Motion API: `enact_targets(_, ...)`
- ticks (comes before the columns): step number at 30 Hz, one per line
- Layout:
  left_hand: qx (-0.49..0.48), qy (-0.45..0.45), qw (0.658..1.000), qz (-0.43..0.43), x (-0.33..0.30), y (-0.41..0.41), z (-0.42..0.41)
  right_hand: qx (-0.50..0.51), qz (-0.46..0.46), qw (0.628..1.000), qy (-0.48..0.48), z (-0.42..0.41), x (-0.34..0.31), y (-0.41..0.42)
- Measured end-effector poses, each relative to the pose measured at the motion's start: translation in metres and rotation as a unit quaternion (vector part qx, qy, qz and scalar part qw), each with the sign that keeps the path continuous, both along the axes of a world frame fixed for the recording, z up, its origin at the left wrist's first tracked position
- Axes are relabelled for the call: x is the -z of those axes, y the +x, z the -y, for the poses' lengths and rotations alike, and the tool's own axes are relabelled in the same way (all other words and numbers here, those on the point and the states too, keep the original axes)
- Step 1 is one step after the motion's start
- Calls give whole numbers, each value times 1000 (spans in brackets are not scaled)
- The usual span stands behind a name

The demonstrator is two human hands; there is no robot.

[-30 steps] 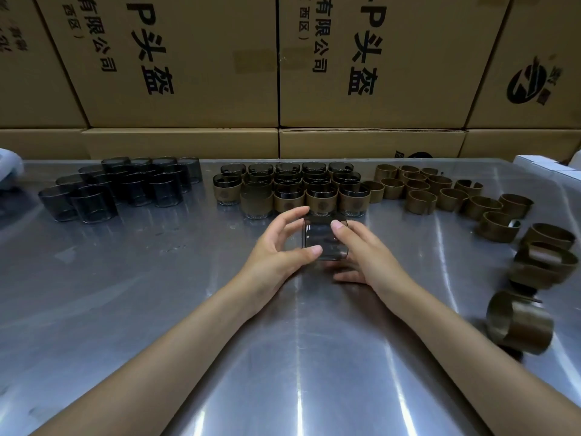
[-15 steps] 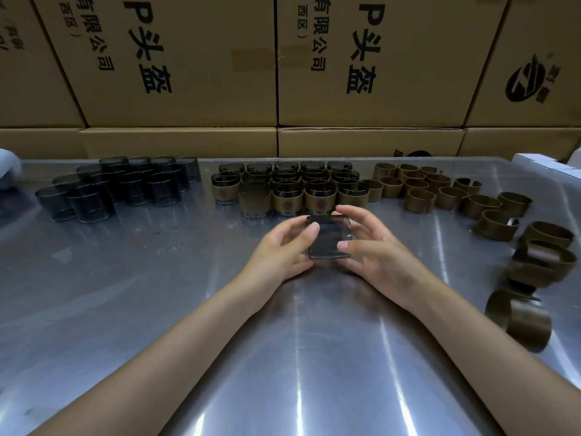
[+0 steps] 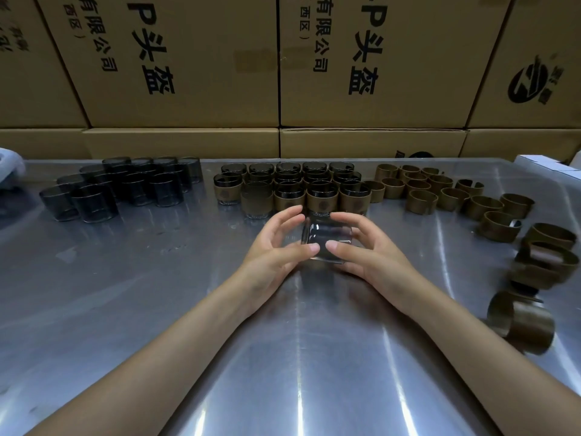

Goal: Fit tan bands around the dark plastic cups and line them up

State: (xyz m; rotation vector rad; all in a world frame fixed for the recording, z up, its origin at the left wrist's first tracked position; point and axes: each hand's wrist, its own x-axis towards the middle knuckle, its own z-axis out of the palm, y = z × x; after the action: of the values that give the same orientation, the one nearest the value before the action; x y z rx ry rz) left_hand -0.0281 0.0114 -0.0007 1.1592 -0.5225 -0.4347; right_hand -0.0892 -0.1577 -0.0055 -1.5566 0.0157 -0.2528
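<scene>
A bare dark plastic cup (image 3: 327,239) sits between both hands just above the steel table, in front of the banded rows. My left hand (image 3: 276,250) holds its left side with thumb and curled fingers. My right hand (image 3: 364,250) holds its right side the same way. Behind them stand several rows of cups wearing tan bands (image 3: 320,199). Several bare dark cups (image 3: 132,187) cluster at the back left. Loose tan bands (image 3: 421,187) spread from the back centre to the right edge.
Stacked cardboard boxes (image 3: 195,73) wall off the back of the steel table (image 3: 157,309). One tan band (image 3: 522,322) lies on its side at the near right. A white box corner (image 3: 547,165) shows at the back right, a white object (image 3: 9,165) at the far left.
The cup has been turned between my hands. My thumbs now meet at its near side, and both hands sit a little closer to the banded rows.
</scene>
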Motion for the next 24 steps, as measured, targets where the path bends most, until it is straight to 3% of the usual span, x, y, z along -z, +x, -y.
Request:
enact_targets(4,-57,51,996,41,3,-2,5,55,10,998,10,0,0,-2)
enact_targets(12,-76,66,986,130,6,-4,6,116,35,967,-223,-13,2,-2)
enact_targets(17,-80,142,964,212,4,-6,8,123,-31,942,-309,-20,0,-5)
enact_targets(21,-79,146,966,197,2,-8,8,133,-107,875,-453,-27,-15,-22)
enact_targets(24,-74,143,973,164,-2,-10,8,162,-231,737,-614,-22,-36,-38)
